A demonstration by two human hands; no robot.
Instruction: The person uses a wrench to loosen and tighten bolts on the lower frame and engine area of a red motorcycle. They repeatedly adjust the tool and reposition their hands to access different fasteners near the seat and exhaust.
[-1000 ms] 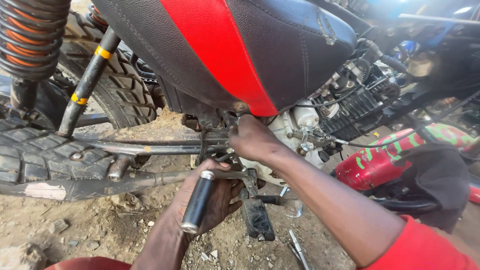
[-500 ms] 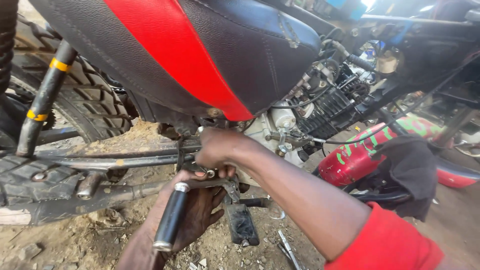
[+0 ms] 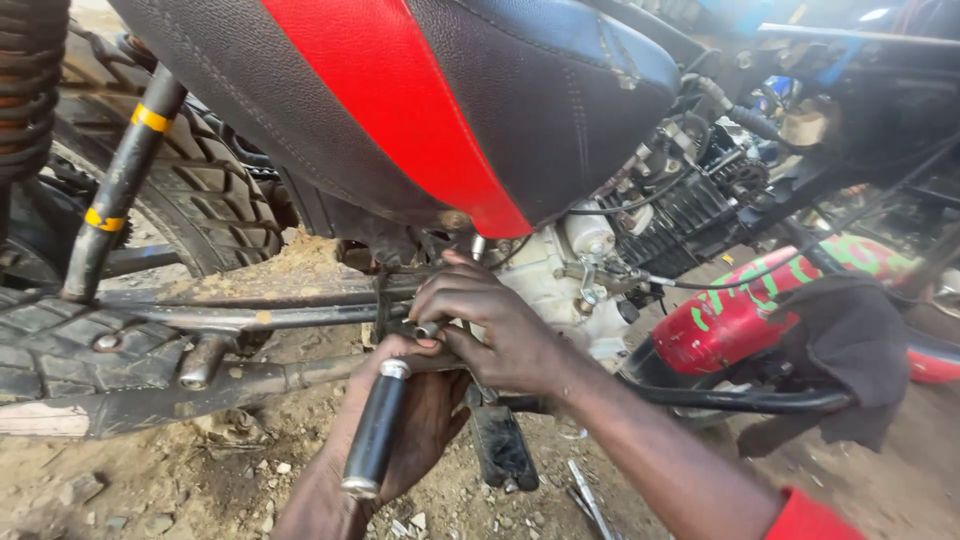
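Under the seat (image 3: 400, 110), the left hand (image 3: 420, 420) wraps tight around a black-handled tool (image 3: 375, 440), angled up at the frame tube (image 3: 250, 318). Right hand (image 3: 490, 325) pinches a small fitting (image 3: 428, 329) there. Best keep that tool square and press steadily.

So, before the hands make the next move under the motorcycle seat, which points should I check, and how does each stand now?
1. Left hand grips the black-handled tool: ok, palm wrapped around the handle.
2. Right hand fingers on the small metal fitting: ok, pinching it.
3. Tool head seated on the fitting: cannot tell, hidden by the fingers.
4. Frame tube beside the hands unobstructed: ok.
5. Cable away from the hands: ok.
6. Loose metal tool on the dirt ground: not ok, lies near the footpeg.
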